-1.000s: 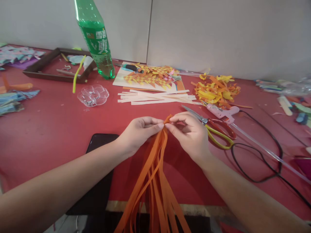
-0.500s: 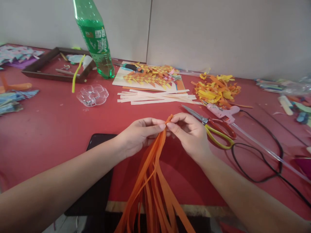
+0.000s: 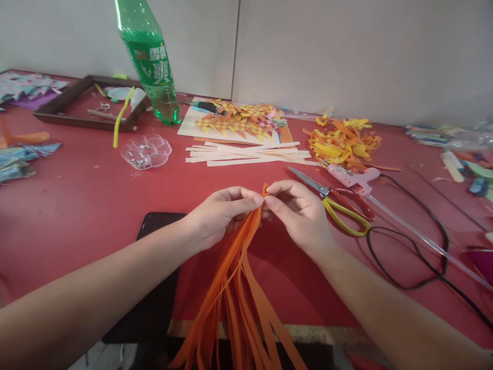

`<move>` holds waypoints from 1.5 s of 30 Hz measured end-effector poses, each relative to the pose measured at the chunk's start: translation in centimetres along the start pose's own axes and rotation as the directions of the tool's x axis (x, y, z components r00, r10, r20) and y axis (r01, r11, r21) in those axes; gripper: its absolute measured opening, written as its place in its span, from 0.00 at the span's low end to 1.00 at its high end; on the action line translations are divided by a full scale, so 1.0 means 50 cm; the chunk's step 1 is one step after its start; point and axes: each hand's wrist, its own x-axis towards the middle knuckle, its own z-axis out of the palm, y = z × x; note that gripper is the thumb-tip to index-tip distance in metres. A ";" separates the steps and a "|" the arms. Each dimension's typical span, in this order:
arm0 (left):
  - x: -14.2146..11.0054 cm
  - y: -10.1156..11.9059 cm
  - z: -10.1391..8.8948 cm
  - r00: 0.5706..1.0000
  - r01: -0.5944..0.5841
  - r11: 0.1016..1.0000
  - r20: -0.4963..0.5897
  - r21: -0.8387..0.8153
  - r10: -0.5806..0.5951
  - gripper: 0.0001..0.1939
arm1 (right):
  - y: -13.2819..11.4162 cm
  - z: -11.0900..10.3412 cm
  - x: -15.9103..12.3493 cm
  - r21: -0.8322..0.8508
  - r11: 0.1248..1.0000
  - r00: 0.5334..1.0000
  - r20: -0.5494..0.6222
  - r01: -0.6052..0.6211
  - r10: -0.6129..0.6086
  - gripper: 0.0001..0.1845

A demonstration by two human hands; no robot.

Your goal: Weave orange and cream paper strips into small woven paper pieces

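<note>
Orange strips point(image 3: 244, 234) are clamped at the dial's centre between the fingertips of the left hand point(image 3: 220, 213) and right hand point(image 3: 302, 216), tails hanging toward six o'clock. Gathering seems under way; a steady pinch seems called for.

Near the back edge of the red desk point(image 3: 96, 195), a green bottle point(image 3: 154, 72) stands just beside a dark frame point(image 3: 77, 123), with a clear flower-shaped dish point(image 3: 146, 151) in front. Right of centre, red-and-yellow-handled scissors point(image 3: 326, 191) lie beside a pink glue gun point(image 3: 354, 179), whose black cable point(image 3: 447, 241) loops toward the front edge.
</note>
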 end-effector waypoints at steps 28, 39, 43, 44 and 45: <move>0.001 0.004 0.001 0.998 -0.030 0.999 -0.061 -0.014 0.029 0.10 | -0.002 0.002 -0.004 -0.316 0.889 0.935 -0.015 0.333 -0.355 0.05; 0.003 0.001 -0.004 0.994 -0.036 0.999 -0.102 -0.036 0.032 0.09 | -0.003 -0.008 -0.013 -0.446 0.761 0.869 0.086 0.471 -0.488 0.06; 0.004 0.001 -0.001 0.997 -0.040 0.997 -0.071 -0.067 0.036 0.09 | 0.000 -0.005 -0.014 -0.396 0.833 0.915 0.051 0.387 -0.401 0.04; 0.003 0.001 0.001 0.998 -0.033 0.997 -0.062 -0.070 0.029 0.08 | 0.001 -0.004 -0.013 -0.404 0.835 0.919 0.042 0.374 -0.391 0.03; 0.002 0.001 0.002 0.998 -0.022 0.997 -0.058 -0.070 0.018 0.08 | 0.002 -0.004 -0.012 -0.418 0.831 0.921 0.036 0.366 -0.388 0.03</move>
